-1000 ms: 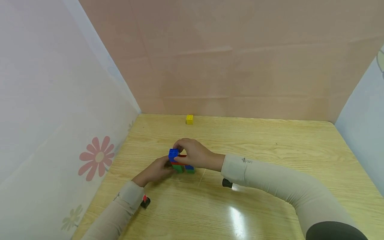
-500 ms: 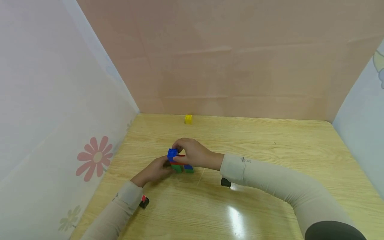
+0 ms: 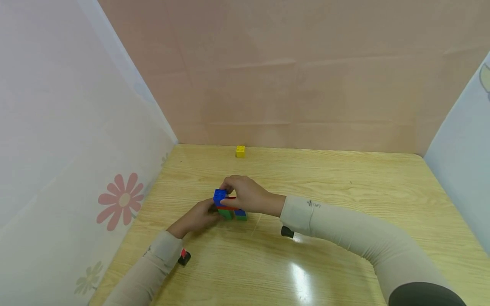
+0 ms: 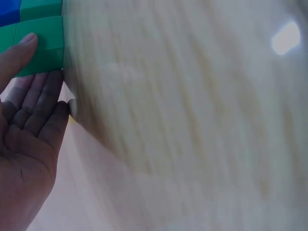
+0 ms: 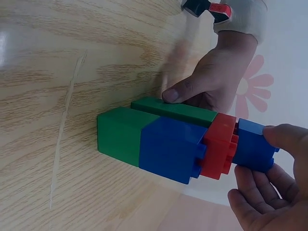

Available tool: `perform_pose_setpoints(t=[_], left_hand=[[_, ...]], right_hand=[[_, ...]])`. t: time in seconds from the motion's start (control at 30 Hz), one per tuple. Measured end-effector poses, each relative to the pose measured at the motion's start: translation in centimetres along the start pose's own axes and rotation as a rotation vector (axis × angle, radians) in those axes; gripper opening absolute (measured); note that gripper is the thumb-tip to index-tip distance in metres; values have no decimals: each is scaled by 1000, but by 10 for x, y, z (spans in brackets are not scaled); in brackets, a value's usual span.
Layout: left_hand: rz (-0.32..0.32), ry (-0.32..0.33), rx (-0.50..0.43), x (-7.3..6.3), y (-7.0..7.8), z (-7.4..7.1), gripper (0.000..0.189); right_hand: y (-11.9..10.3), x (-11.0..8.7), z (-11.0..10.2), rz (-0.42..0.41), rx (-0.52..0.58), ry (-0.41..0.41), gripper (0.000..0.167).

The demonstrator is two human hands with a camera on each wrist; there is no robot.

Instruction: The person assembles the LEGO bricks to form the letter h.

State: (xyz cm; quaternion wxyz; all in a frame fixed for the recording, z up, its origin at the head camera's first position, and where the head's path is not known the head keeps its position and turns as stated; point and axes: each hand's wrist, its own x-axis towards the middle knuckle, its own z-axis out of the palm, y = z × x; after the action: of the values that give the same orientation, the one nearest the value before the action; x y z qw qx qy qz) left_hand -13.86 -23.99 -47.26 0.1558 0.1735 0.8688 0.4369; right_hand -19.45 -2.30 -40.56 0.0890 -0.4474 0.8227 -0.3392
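Toy building bricks form a small stack on the table. In the right wrist view a green brick [image 5: 120, 137] stands at the base with a blue brick [image 5: 171, 149] on it, beside a green column [image 5: 178, 113]. A red brick [image 5: 219, 147] spans the top, and a smaller blue brick [image 5: 252, 144] sits above it at the column's side. My right hand [image 3: 250, 196] pinches that top blue brick between thumb and fingers. Low on the left, my left hand [image 3: 200, 217] grips the green column, thumb [image 4: 21, 50] on its face and fingers behind.
A yellow brick [image 3: 240, 151] lies near the table's back edge. Small black devices show by the left sleeve [image 3: 162, 250] and under the right sleeve [image 3: 302, 216]. Walls stand at the left, back and right of the wooden table [image 3: 344, 182].
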Motion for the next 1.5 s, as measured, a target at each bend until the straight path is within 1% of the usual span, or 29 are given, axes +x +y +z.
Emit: perform_pose_setpoints(t=[0.2,0.4,0.57,0.83,1.07,1.33,1.5], left_hand=[[11,4,-4,8,-33,7,43],[17,1,3,9,-34,6,43],[-4,-3,17,9,-33,6,43],[-11,-8,35,10,-36,3,43],[16,-34,20,9,-38,2,50],[-7,-38,16,9,-33,-1,47],[-40,-44,24,10,-33,-1,49]], right_hand=[[0,-1,-2,8,2,-10,26],[-1,-1,-3,20,-14,-18,27],[-2,0,-2,22,-27,-19,26],[-2,2,-2,11,-13,-19,25],[-1,1,-1,11,2,-29,24],[-1,0,0,-21,-14,-5,25],[0,0,0,-22,-11,-7,25]])
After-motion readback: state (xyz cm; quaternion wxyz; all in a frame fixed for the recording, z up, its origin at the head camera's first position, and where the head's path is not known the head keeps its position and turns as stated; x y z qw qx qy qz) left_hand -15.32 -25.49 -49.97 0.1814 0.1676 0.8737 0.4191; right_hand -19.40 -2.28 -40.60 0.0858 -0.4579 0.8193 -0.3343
